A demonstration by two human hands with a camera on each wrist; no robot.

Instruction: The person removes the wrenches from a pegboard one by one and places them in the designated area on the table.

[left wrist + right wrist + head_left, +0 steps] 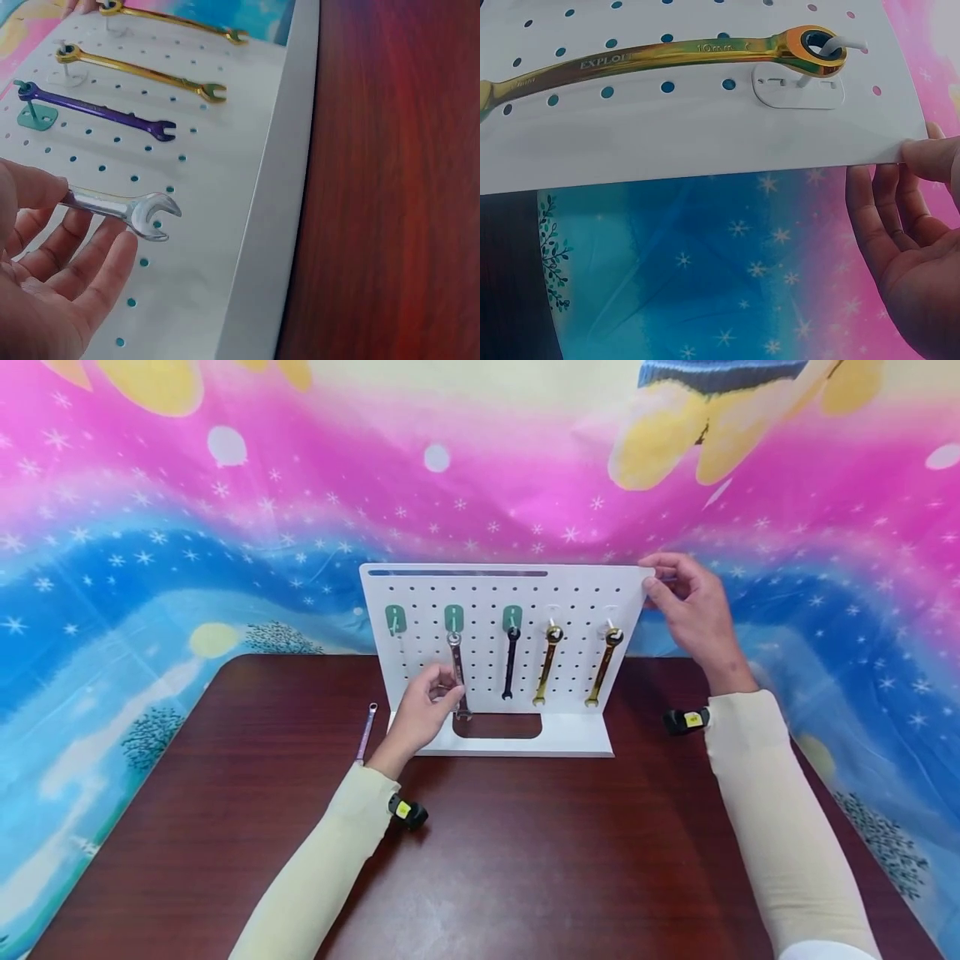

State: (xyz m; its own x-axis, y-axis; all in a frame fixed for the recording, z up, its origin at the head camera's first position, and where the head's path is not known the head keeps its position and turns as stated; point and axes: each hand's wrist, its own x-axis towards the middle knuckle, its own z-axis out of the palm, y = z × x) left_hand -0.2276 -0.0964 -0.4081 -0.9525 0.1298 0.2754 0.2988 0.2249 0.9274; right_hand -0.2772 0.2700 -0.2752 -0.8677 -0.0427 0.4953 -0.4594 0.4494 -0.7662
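My left hand [420, 714] pinches a silver combination wrench [457, 664] by its shaft, thumb on one side and fingers on the other. The wrench hangs upright, its ring end right at the second green hook [453, 615] of a white pegboard [570, 578]. In the left wrist view its open end [154, 216] points away from the palm. My right hand [697, 610] grips the board's upper right corner, thumb in front and fingers behind. Closest to that hand, a gold wrench [675, 56] marked 10mm hangs on a white hook.
A dark wrench [511, 664] and another gold wrench [549, 668] hang between the silver one and the rightmost. The leftmost green hook [395, 618] is bare. A small purplish wrench [367, 732] lies on the brown table [562, 860], left of the board. A patterned cloth [300, 485] hangs behind.
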